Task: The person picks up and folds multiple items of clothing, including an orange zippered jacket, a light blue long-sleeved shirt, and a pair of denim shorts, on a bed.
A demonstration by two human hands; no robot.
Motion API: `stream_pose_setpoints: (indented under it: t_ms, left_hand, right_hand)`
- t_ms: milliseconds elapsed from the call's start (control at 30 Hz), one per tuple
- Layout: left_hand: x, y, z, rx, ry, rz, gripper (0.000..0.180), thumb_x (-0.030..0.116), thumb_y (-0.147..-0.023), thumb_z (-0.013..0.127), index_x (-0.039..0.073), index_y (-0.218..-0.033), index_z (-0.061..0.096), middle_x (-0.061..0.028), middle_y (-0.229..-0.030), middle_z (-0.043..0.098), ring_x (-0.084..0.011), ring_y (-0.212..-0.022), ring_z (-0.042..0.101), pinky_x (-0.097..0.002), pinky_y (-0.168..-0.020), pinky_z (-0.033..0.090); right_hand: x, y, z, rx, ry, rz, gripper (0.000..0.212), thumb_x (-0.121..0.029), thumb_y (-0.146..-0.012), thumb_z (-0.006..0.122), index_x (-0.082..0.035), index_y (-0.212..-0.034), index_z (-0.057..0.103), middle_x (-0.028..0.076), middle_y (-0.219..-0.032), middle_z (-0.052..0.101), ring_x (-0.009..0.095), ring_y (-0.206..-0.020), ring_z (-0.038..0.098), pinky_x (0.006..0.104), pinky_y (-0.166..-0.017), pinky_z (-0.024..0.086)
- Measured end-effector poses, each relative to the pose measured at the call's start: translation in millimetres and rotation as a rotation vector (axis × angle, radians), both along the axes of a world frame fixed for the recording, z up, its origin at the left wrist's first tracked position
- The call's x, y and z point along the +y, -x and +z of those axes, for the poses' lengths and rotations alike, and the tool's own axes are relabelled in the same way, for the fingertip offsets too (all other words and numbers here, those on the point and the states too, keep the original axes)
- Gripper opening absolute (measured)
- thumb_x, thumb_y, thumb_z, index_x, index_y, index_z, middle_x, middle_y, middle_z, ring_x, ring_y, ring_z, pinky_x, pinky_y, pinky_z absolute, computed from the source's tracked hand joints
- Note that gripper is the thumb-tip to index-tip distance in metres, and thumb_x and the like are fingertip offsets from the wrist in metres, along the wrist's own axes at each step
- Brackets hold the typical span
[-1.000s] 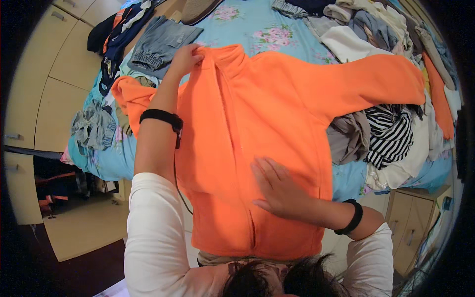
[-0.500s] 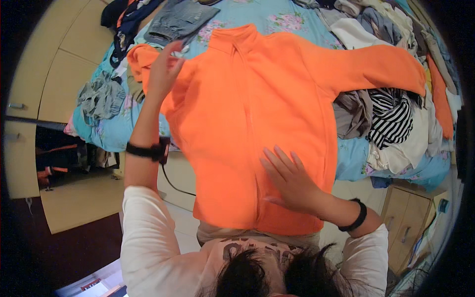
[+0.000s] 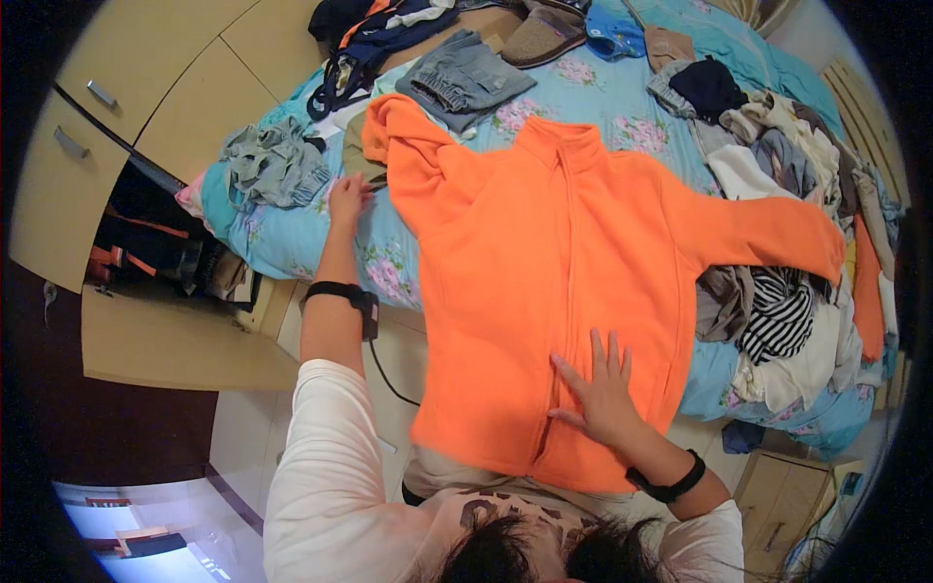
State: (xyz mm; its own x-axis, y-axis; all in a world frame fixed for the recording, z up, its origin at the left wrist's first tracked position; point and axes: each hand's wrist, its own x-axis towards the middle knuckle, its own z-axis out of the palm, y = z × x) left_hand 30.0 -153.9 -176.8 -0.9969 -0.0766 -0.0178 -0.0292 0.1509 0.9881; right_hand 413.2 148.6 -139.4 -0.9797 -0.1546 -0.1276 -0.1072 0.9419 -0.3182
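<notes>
An orange zip-up fleece jacket lies front side up over the bed's edge, its hem reaching toward my body. Its right-side sleeve stretches out across piled clothes, while the left-side sleeve is bent and bunched. Spread fingers of my right hand rest flat on the lower front, beside the zip. My left hand is off the jacket, just left of the bunched sleeve, above the bed. Its fingers are loosely bent and partly apart, with nothing visible in them.
A blue floral bedsheet covers the bed. Grey-green shorts and folded denim lie near the left sleeve. Clothes, including a striped garment, are heaped at right. An open cabinet door stands at left; a wooden bedside cabinet at lower right.
My left hand has dropped away from the bunched sleeve to the bed beside it. My right hand stays on the jacket front, fingers spread wider. The whole view has shifted.
</notes>
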Motion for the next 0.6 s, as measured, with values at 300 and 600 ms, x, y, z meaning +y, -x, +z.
stream_pose_setpoints:
  t_ms: [300,600]
  left_hand:
    - [78.1,24.5,2.3,-0.041,-0.478,-0.312,0.052,0.030,-0.078,0.052,0.002,-0.118,0.033,-0.0066,-0.116,0.041,-0.0187,-0.102,0.043,-0.0287,-0.084,0.036]
    - [49.3,80.8,4.3,0.049,-0.098,0.204,0.066,0.017,-0.071,0.060,0.014,-0.124,0.021,-0.0096,-0.101,0.050,-0.0190,-0.069,0.056,-0.0293,-0.055,0.045]
  right_hand:
    - [-4.3,4.8,-9.1,0.061,-0.032,-0.004,0.065,-0.044,-0.066,0.058,-0.025,-0.122,0.033,0.030,-0.126,0.014,0.046,-0.117,0.011,0.0586,-0.090,0.011]
    - [-4.0,10.3,-8.5,-0.047,-0.020,-0.002,0.066,-0.045,-0.066,0.057,-0.025,-0.123,0.032,0.031,-0.127,0.009,0.047,-0.118,0.006,0.0589,-0.090,0.009]
